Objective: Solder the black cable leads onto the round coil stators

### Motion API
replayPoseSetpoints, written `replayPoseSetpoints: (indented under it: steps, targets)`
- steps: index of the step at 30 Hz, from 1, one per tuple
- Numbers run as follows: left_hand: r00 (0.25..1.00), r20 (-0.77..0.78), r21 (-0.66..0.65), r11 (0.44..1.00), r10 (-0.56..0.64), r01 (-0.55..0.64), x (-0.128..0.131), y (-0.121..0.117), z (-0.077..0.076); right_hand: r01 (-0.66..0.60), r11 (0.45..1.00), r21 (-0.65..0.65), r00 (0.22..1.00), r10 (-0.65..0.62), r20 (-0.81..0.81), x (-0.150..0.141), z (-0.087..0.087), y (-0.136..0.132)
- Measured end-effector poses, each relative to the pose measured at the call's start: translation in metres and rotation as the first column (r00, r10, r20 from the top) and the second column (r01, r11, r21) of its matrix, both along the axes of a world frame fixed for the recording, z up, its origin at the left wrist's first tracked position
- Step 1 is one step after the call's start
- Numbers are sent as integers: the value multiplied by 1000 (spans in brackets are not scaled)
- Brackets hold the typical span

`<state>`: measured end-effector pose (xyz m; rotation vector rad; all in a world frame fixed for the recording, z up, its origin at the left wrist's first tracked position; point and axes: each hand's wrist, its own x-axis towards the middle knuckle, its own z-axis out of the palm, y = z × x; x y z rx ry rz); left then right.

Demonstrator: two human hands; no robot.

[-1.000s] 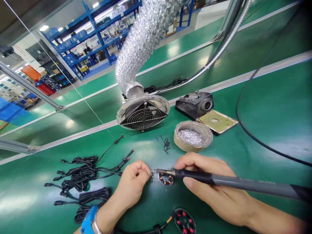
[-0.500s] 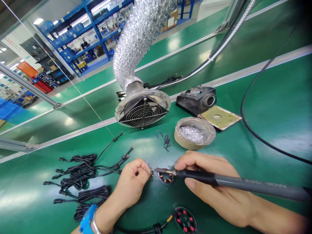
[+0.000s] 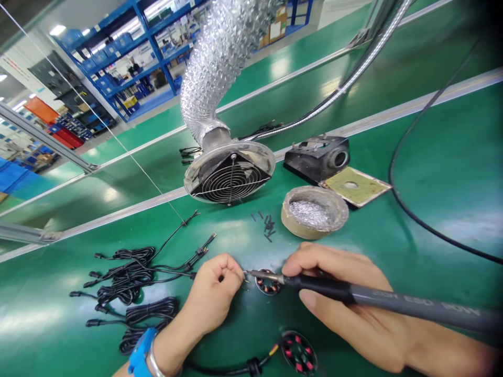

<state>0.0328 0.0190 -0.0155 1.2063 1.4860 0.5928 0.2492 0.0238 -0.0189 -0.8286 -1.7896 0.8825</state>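
My right hand (image 3: pixel 353 309) is closed around a grey soldering iron (image 3: pixel 393 301), and its metal tip reaches left to my left hand's fingertips. My left hand (image 3: pixel 214 296) is pinched shut on a thin black wire end at that tip. Just below the tip, a small round stator with copper coils (image 3: pixel 268 285) lies on the green mat. A second, larger stator with red coils (image 3: pixel 298 352) and a black lead lies near the bottom edge. My left wrist wears a blue band (image 3: pixel 139 351).
Bundles of black cables (image 3: pixel 129 288) lie at the left. A foil fume duct with a wire-grilled fan (image 3: pixel 230 178) stands behind. A tape ring holding silver scraps (image 3: pixel 314 212), an iron stand (image 3: pixel 320 157), a yellow sponge (image 3: pixel 356 186) and short black sleeves (image 3: pixel 268 224) sit at the back right.
Both hands hold almost still at the small stator. The view has shifted slightly, and the iron's tip stays against the wire end.
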Motion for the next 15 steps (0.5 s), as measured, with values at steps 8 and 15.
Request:
replayPoseSetpoints:
  steps: [8,15]
  targets:
    - [1000,0,-11,1000,5,-5,0,0,0,-29,998,62,999,30,-10,-3,0,-2]
    - [1000,7,-11,1000,0,0,0,0,1,-15,996,92,1000,17,-20,0,2,-3]
